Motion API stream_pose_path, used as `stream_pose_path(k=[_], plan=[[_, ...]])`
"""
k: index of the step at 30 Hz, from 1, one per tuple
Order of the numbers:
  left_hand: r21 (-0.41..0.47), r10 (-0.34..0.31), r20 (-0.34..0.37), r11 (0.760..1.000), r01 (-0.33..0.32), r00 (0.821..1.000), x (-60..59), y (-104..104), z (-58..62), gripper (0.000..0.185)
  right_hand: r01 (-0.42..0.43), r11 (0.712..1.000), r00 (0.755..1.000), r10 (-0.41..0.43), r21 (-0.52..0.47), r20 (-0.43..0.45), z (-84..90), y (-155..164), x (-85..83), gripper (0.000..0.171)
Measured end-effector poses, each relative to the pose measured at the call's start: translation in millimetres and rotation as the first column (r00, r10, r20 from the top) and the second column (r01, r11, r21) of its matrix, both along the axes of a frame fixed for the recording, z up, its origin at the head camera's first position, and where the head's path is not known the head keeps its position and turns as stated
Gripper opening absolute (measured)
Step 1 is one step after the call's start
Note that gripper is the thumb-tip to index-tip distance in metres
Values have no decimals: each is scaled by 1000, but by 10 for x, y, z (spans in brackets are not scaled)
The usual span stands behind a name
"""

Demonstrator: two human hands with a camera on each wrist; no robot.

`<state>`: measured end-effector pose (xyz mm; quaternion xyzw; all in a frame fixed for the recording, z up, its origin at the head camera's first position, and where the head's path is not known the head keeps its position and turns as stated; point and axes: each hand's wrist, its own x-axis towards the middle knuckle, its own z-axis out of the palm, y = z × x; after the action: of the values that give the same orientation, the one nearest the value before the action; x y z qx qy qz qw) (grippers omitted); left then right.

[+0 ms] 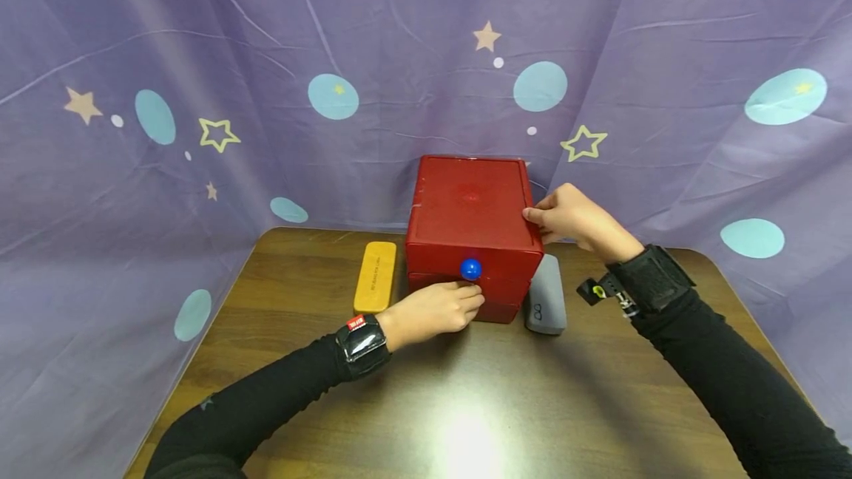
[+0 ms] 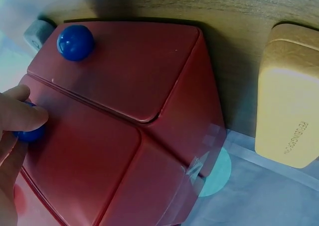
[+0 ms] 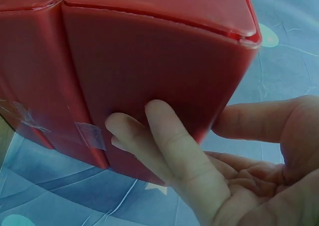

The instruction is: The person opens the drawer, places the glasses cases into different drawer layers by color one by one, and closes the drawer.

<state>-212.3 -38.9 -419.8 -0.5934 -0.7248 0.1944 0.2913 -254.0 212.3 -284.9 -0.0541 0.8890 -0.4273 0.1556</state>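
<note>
Red plastic drawer box [image 1: 472, 228] mid-frame; left hand [image 1: 433, 310] pinches lower blue round knob [image 2: 31, 134]; right hand [image 1: 575, 219] fingers flat on box's right side.

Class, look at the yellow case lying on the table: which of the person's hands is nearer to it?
Left. The left hand is just right of the yellow case, at the red box's lower knob; the right hand rests on the box's far side.

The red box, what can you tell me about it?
The red box is a shiny, plastic-looking cube with two front drawers, each with a round blue knob. It stands upright on the brown table, between a yellow case and a grey case. The left hand pinches the lower knob; the right hand presses its side. Clear tape sticks on one side.
</note>
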Motion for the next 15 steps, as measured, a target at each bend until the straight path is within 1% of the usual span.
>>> stream_pose_path(k=[3,6,10,15], plan=[[8,-9,11,1000,9,1000,-8,-1,0,15,2,1000,1000,-2,2,3,-2,4,1,40],[16,-13,3,1000,13,1000,-8,6,-12,16,3,1000,1000,-3,-1,-4,-5,6,3,40],[17,-10,-45,1000,11,999,11,22,-39,17,8,1000,1000,-8,-9,-10,-16,5,1,40],[-5,18,-96,1000,-18,995,60,29,-50,18,21,1000,1000,-21,-16,-10,-26,-6,7,41]])
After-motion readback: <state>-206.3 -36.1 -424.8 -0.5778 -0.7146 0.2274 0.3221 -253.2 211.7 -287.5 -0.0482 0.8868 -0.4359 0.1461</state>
